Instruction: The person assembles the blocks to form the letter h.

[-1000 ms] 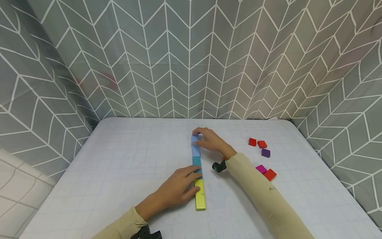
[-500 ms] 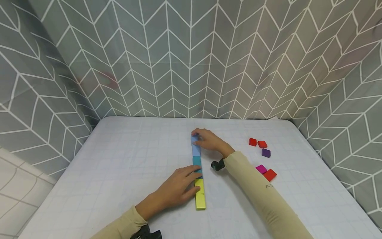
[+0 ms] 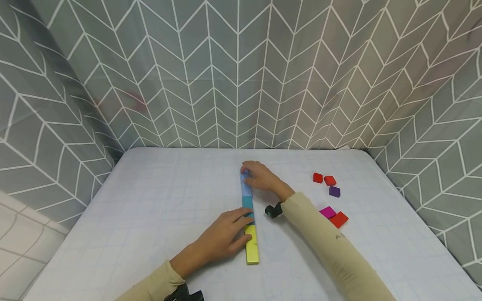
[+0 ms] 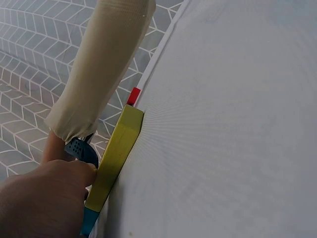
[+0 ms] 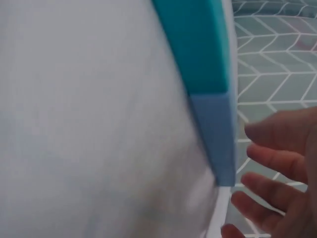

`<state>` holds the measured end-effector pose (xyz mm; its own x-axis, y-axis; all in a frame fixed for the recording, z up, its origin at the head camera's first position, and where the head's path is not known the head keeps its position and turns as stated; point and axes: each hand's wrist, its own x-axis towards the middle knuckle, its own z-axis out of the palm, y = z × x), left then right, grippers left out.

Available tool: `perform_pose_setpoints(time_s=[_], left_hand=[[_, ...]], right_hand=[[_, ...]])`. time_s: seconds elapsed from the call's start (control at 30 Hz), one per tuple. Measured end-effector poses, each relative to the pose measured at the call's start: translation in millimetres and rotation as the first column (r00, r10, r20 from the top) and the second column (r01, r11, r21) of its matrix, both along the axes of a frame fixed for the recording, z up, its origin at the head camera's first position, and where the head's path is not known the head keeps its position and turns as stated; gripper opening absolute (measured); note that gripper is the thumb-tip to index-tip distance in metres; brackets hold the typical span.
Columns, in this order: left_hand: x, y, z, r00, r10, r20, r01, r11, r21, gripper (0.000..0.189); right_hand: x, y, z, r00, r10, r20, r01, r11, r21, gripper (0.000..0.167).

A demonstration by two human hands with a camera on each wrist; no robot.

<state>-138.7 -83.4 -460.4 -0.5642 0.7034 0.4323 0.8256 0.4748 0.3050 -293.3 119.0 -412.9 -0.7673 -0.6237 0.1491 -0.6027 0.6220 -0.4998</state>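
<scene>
A straight row of flat-sided blocks runs away from me on the white table. The yellow block [image 3: 252,251] is nearest, a teal block [image 3: 247,202] lies in the middle, and a light blue block [image 3: 246,190] is at the far end. My left hand [image 3: 222,236] rests on the row from the left, fingertips over the teal block and thumb on the yellow one. My right hand [image 3: 263,176] is over the far end of the light blue block. In the right wrist view its fingers [image 5: 275,161] are loosely bent and spread, beside the block.
To the right lie two red blocks [image 3: 318,178] and a purple block [image 3: 334,191]. Nearer me are a magenta block [image 3: 327,212] and another red block [image 3: 339,220], close to my right sleeve [image 3: 324,238]. A patterned grey curtain [image 3: 237,83] stands behind the table [image 3: 150,200].
My right wrist and sleeve have shifted slightly left, covering a small orange-red piece seen beside the wrist a second ago. My left hand and the row look unchanged.
</scene>
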Motion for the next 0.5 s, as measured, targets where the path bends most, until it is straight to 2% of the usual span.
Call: perform_pose_setpoints(time_s=[0.2,0.5], left_hand=[[0.2,1.2,0.5,0.999,0.020,0.039,-0.019,0.999,-0.027,0.044],[1.4,0.7,1.5,0.999,0.032,0.031,-0.031,0.999,-0.040,0.043]], right_hand=[[12.0,3,4.3,0.997,-0.056,-0.049,0.052,0.995,-0.083,0.028],[38.7,26,8.3,0.992,-0.095,-0.084,0.078,0.979,-0.189,0.028]])
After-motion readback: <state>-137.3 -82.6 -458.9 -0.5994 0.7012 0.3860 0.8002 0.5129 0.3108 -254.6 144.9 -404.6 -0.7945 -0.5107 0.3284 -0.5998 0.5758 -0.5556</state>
